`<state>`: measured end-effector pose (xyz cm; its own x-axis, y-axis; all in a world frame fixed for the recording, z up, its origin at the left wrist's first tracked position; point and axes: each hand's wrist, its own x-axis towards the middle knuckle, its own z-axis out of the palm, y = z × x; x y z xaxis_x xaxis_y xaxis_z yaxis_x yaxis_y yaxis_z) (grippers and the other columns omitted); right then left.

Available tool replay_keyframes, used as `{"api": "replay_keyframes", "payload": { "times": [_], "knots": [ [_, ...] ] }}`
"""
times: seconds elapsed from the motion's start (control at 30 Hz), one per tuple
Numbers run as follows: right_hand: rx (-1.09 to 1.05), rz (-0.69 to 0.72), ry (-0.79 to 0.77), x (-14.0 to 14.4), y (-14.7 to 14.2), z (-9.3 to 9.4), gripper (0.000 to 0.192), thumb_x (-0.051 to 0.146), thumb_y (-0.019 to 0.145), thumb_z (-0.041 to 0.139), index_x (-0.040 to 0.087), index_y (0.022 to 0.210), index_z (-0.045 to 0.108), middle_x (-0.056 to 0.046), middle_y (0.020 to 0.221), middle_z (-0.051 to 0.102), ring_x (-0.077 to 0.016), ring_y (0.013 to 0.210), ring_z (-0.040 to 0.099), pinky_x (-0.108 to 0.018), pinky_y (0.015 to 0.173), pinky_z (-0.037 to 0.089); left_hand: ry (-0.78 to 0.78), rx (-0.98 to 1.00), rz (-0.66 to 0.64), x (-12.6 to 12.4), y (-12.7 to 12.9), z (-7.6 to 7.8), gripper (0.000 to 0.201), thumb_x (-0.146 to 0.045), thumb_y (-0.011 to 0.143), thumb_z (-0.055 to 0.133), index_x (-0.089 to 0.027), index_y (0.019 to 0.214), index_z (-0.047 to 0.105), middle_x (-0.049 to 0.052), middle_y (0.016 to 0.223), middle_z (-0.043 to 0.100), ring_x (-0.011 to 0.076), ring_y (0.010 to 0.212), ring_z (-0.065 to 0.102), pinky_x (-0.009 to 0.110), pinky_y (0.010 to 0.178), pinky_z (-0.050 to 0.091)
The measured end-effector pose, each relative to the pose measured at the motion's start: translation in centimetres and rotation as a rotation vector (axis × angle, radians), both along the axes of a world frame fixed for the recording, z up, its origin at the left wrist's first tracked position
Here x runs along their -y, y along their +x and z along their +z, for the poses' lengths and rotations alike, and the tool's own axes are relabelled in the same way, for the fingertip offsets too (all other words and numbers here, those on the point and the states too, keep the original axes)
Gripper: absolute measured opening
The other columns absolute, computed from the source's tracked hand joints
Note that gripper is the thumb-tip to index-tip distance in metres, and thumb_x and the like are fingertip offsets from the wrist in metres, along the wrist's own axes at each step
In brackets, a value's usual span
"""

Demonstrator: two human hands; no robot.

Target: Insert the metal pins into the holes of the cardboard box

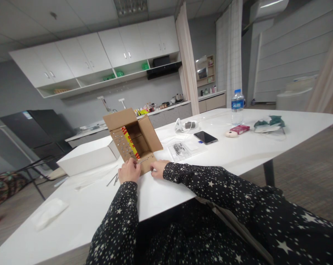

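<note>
Two hands (129, 171) (158, 168), one cardboard box (133, 139)

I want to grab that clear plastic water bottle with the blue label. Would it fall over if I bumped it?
Probably yes. The clear plastic water bottle with the blue label stands tall and narrow on the smooth white table, so a push near its blue cap may tip it, and then it could roll. It looks fairly full, so it is likely heavy for its size and steadier than an empty one.

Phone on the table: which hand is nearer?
Right. The right hand rests at the near edge of the cardboard box, on the side toward the phone. The left hand sits farther from it, at the box's other side.
</note>
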<state>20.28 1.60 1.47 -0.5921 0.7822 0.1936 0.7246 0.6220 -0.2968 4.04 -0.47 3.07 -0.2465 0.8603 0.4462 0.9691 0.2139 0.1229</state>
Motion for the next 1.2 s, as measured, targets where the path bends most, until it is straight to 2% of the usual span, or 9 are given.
{"api": "replay_keyframes", "payload": {
  "times": [0.27, 0.5, 0.63, 0.8, 1.0, 1.2],
  "knots": [
    [0.005, 0.013, -0.001, 0.3, 0.2, 0.3, 0.033, 0.038, 0.075, 0.046, 0.024, 0.100, 0.063, -0.009, 0.099, 0.067, -0.0253, 0.089, 0.063, -0.033, 0.068, 0.047, 0.113, 0.003, -0.013, 0.1, 0.0, 0.2, 0.019, -0.032, 0.080, 0.041, -0.021, 0.085, 0.056, 0.009, 0.095, 0.063, 0.0253, 0.094, 0.057, 0.037, 0.079, 0.039],
    [0.014, 0.003, -0.004, 0.2, 0.1, 0.2, 0.032, 0.039, 0.076, 0.047, 0.024, 0.100, 0.063, -0.009, 0.100, 0.066, -0.0251, 0.089, 0.063, -0.034, 0.070, 0.047, 0.291, 0.009, -0.033, 0.2, 0.1, 0.5, 0.015, -0.030, 0.079, 0.042, -0.021, 0.083, 0.055, 0.007, 0.091, 0.063, 0.0232, 0.090, 0.057, 0.035, 0.080, 0.039],
    [0.017, -0.005, -0.010, 0.2, 0.1, 0.3, 0.032, 0.038, 0.076, 0.048, 0.024, 0.100, 0.063, -0.010, 0.102, 0.066, -0.0252, 0.090, 0.063, -0.034, 0.071, 0.047, 0.359, 0.020, -0.129, 0.1, -0.1, 0.3, 0.012, -0.029, 0.079, 0.043, -0.021, 0.080, 0.052, 0.006, 0.086, 0.061, 0.0205, 0.087, 0.057, 0.032, 0.081, 0.040],
    [0.015, -0.007, -0.012, 0.2, 0.0, 0.3, 0.033, 0.037, 0.075, 0.050, 0.024, 0.103, 0.063, -0.009, 0.101, 0.067, -0.0245, 0.090, 0.063, -0.034, 0.071, 0.048, 0.323, 0.080, -0.365, -0.3, -0.1, -0.5, 0.009, -0.028, 0.076, 0.044, -0.022, 0.077, 0.050, 0.002, 0.078, 0.057, 0.0156, 0.075, 0.055, 0.027, 0.074, 0.043],
    [0.006, -0.004, -0.009, 0.1, -0.1, 0.2, 0.032, 0.036, 0.076, 0.050, 0.024, 0.102, 0.065, -0.009, 0.099, 0.067, -0.0252, 0.090, 0.064, -0.033, 0.070, 0.049, 0.278, 0.112, -0.454, -0.5, 0.1, -0.8, 0.009, -0.027, 0.073, 0.046, -0.021, 0.077, 0.052, 0.001, 0.075, 0.058, 0.0147, 0.072, 0.055, 0.026, 0.071, 0.044],
    [-0.009, 0.015, 0.005, 0.0, 0.0, 0.0, 0.033, 0.038, 0.076, 0.049, 0.023, 0.102, 0.064, -0.008, 0.093, 0.067, -0.0256, 0.086, 0.065, -0.034, 0.067, 0.049, 0.186, 0.141, -0.483, -0.5, 0.1, -0.8, 0.011, -0.027, 0.071, 0.047, -0.021, 0.077, 0.054, 0.000, 0.073, 0.060, 0.0134, 0.067, 0.054, 0.025, 0.067, 0.043]
  ]
}}
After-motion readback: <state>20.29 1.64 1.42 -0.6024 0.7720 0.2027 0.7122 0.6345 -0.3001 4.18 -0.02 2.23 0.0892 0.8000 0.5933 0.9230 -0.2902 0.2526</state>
